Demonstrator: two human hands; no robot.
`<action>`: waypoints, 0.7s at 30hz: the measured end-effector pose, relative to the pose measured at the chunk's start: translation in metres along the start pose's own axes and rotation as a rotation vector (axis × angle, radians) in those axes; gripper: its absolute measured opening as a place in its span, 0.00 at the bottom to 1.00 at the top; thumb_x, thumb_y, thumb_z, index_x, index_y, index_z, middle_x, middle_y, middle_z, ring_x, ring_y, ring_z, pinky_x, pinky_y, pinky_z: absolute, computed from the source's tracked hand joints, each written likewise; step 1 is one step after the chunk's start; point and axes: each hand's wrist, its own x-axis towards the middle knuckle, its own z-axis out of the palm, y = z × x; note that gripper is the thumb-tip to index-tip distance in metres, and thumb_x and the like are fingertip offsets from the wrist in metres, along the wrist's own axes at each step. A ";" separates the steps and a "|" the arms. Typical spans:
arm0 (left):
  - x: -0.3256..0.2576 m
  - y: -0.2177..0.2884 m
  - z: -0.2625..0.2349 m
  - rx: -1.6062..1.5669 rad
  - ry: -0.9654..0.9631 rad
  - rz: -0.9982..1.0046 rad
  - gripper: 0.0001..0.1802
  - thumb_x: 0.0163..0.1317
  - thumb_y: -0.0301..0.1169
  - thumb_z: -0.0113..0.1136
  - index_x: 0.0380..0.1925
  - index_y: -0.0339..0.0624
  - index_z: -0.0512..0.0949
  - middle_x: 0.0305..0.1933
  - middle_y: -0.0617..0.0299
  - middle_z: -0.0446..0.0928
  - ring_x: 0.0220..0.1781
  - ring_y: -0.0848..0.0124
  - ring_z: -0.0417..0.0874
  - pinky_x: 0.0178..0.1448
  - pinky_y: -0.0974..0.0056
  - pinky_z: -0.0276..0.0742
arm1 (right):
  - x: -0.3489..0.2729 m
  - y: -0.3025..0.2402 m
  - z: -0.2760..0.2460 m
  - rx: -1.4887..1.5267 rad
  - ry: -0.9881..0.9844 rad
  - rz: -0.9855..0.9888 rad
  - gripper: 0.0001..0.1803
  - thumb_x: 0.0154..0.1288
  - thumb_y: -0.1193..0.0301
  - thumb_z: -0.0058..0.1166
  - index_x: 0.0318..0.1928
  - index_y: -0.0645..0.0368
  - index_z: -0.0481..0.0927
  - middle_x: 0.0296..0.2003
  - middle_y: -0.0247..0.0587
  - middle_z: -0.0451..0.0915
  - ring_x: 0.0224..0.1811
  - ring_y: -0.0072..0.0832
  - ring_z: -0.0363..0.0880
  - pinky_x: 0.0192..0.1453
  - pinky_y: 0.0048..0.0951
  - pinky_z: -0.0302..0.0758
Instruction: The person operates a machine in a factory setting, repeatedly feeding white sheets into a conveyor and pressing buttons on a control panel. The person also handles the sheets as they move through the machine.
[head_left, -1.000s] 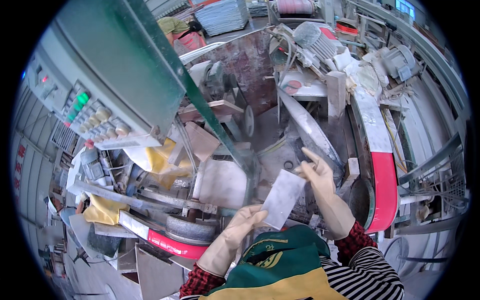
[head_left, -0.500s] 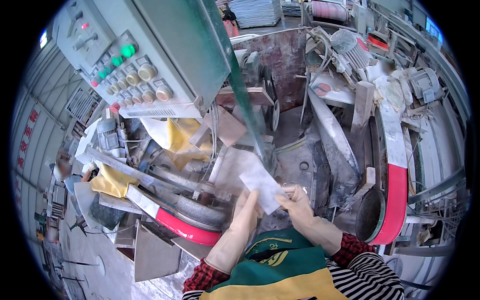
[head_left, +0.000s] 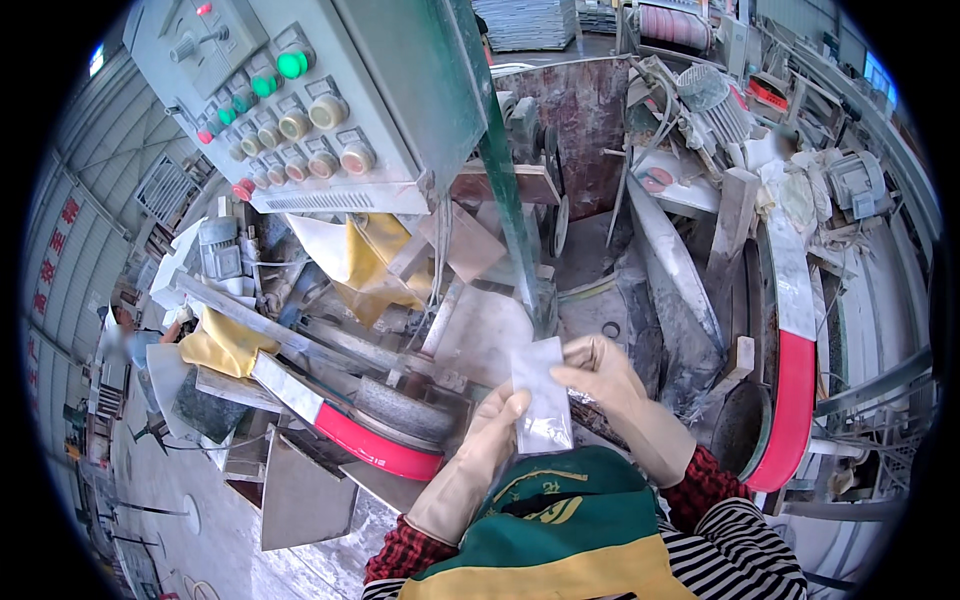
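Both gloved hands hold one thin, pale slab piece (head_left: pixel 545 395) upright in front of the chest, just above the green and yellow apron (head_left: pixel 560 520). The left hand (head_left: pixel 495 425) pinches its lower left edge, and the right hand (head_left: pixel 600 375) closes on its upper right edge. The piece hangs in the air — nothing supports it from below. The gloves look dusty (maybe wet also), so I judge the piece can slide out and drop onto the red-rimmed grinding wheel (head_left: pixel 385 435) just beside the left hand. The grip is only at two edges, so a twist may crack it — it looks thin.
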 end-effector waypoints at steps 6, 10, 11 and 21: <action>-0.003 0.003 0.015 -0.004 -0.005 -0.049 0.25 0.72 0.37 0.62 0.65 0.40 0.72 0.58 0.61 0.81 0.55 0.71 0.83 0.61 0.63 0.81 | 0.019 -0.010 -0.007 0.073 0.139 0.039 0.20 0.63 0.76 0.68 0.54 0.66 0.78 0.30 0.27 0.81 0.25 0.11 0.71 0.29 0.17 0.66; 0.010 -0.006 -0.001 -0.004 0.075 0.000 0.25 0.72 0.37 0.62 0.65 0.40 0.72 0.58 0.61 0.81 0.57 0.70 0.83 0.61 0.62 0.80 | -0.015 -0.013 -0.004 0.077 -0.075 0.110 0.40 0.63 0.72 0.70 0.72 0.67 0.65 0.31 0.29 0.80 0.26 0.12 0.72 0.29 0.18 0.67; 0.014 -0.008 -0.010 -0.001 0.073 0.020 0.25 0.72 0.37 0.61 0.65 0.40 0.72 0.58 0.60 0.81 0.57 0.70 0.83 0.61 0.62 0.80 | -0.024 -0.009 -0.003 0.041 -0.115 0.141 0.41 0.64 0.72 0.69 0.73 0.65 0.64 0.32 0.30 0.81 0.27 0.13 0.73 0.31 0.18 0.68; 0.041 0.019 0.019 0.634 -0.265 -0.079 0.23 0.74 0.27 0.57 0.66 0.32 0.71 0.56 0.59 0.81 0.57 0.74 0.80 0.61 0.66 0.75 | -0.071 -0.024 -0.045 0.312 -0.193 0.390 0.28 0.68 0.75 0.58 0.68 0.60 0.73 0.35 0.26 0.77 0.37 0.14 0.73 0.44 0.18 0.69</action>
